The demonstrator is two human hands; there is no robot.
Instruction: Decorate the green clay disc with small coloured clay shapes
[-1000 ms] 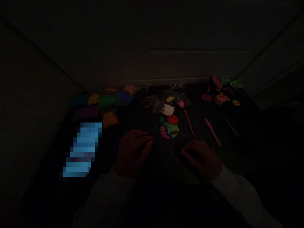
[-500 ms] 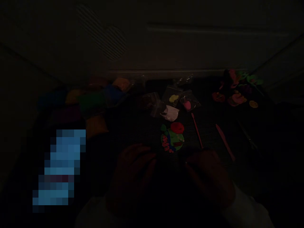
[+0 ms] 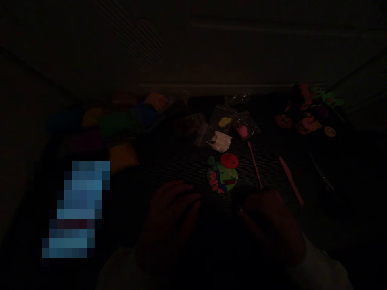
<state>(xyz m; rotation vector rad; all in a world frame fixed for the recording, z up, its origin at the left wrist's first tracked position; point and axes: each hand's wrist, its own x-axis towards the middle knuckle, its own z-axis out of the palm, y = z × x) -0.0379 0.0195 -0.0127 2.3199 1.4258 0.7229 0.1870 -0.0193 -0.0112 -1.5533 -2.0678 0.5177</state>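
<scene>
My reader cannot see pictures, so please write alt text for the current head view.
A person's left hand and right hand are near a round green piece on a dimly lit table; pink tools and plastic bags lie nearby.

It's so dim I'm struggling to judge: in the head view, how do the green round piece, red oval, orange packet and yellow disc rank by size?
1. The green round piece and orange packet: too alike to rank.
2. The red oval.
3. The yellow disc, though it lies farther back.
</scene>
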